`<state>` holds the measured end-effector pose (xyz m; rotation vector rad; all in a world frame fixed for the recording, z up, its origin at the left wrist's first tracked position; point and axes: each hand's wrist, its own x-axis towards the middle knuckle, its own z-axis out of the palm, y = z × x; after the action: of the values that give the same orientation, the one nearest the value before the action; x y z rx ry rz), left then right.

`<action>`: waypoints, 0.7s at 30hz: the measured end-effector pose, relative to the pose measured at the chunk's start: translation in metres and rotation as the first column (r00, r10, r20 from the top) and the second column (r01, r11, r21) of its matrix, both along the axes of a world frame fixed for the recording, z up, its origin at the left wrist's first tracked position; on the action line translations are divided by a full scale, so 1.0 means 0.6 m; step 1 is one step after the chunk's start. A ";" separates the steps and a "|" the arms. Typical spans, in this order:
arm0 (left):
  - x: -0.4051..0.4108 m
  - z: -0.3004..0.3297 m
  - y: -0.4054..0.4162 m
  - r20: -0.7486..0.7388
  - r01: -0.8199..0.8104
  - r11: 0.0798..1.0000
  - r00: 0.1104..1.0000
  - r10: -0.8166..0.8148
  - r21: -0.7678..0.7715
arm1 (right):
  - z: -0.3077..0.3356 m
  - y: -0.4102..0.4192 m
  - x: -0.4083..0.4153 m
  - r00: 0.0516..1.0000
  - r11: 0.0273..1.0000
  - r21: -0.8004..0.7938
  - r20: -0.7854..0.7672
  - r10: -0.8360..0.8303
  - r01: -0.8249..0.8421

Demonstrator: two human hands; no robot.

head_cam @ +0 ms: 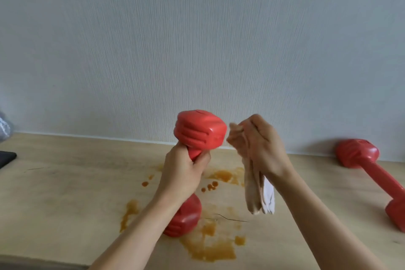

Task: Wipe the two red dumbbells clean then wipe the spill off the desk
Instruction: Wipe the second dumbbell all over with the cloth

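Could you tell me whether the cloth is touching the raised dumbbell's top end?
Apart: the head view shows a narrow strip of wall between the cloth and the raised dumbbell.

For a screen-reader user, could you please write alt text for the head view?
The left hand holds a red dumbbell upright by its handle while the right hand holds a cloth beside its top. An orange spill marks the wooden desk; a second dumbbell lies right.
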<state>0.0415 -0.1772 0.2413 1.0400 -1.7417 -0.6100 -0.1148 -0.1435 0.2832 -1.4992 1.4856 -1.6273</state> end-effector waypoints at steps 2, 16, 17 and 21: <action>0.004 0.006 -0.007 -0.107 0.060 0.984 0.993 -0.043 0.168 | 0.025 0.005 0.006 0.999 0.994 -0.110 0.043 -0.015 0.019; -0.007 -0.004 0.014 -0.011 0.292 0.884 0.951 -0.309 0.364 | 0.025 -0.068 0.077 0.881 0.954 -0.237 -0.390 -0.266 0.183; -0.009 -0.005 0.013 -0.012 0.294 0.878 0.950 -0.313 0.377 | 0.029 -0.062 0.074 0.934 0.978 -0.194 -0.327 -0.144 0.083; -0.005 -0.005 0.002 -0.045 0.300 0.860 0.950 -0.310 0.413 | 0.039 -0.041 0.027 0.924 0.947 0.127 -0.217 0.316 -0.294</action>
<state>0.0387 -0.1760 0.2384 1.0605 -1.8583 -1.2189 -0.0987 -0.1678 0.3064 -1.8165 1.3392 -1.2177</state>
